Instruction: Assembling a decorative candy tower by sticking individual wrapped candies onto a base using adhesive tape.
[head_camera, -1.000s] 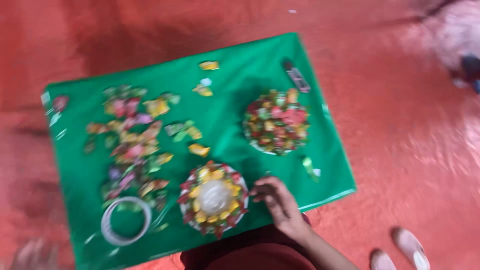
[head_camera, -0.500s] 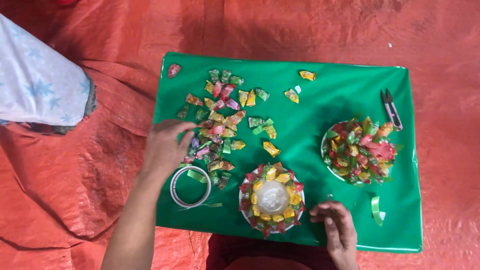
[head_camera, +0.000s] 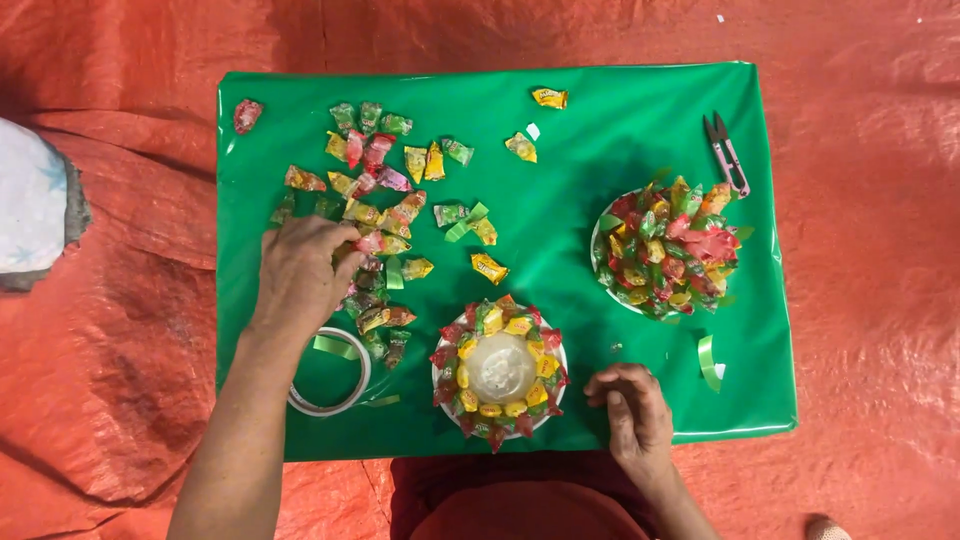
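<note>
My left hand (head_camera: 300, 272) lies palm down on a scatter of wrapped candies (head_camera: 378, 190) at the left of a green sheet (head_camera: 560, 160); its fingers curl over a few pieces, and whether it grips one I cannot tell. My right hand (head_camera: 628, 410) rests on the sheet's near edge with its fingers curled loosely, holding nothing I can see. Just left of it stands a white round dish (head_camera: 498, 368) ringed with candies. A second dish heaped with candies (head_camera: 668, 248) sits at the right.
A tape roll (head_camera: 330, 372) lies by my left wrist. Small pink snips (head_camera: 727, 152) lie at the far right of the sheet. Green tape strips (head_camera: 708, 360) lie near the right edge. An orange tarp (head_camera: 120, 380) surrounds the sheet. Pale cloth (head_camera: 35, 205) shows at far left.
The view has steadied and centred on the sheet. My left hand, absent from view a second ago, has reached onto the candy scatter. My right hand stays near the ringed dish.
</note>
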